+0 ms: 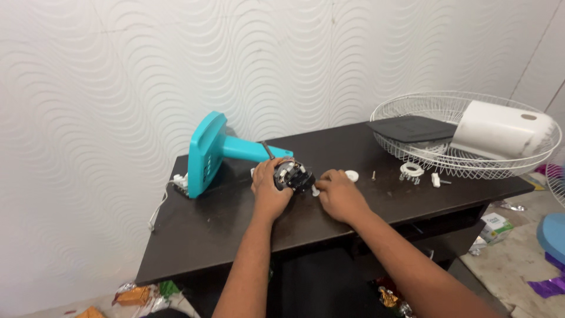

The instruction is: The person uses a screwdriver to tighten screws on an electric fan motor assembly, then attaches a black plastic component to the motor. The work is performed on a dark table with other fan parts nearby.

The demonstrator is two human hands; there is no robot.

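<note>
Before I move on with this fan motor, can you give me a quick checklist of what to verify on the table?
1. Left hand steadies motor: ok.
2. Right hand at small white part beside motor: ok; grip on it: cannot tell.
3. Loose screw away from table edge: ok.
4. White ring within reach: ok.
5. Teal stand lying on its side, stable: cannot tell.
6. Wire guard overhangs the table's right end: not ok.
</note>
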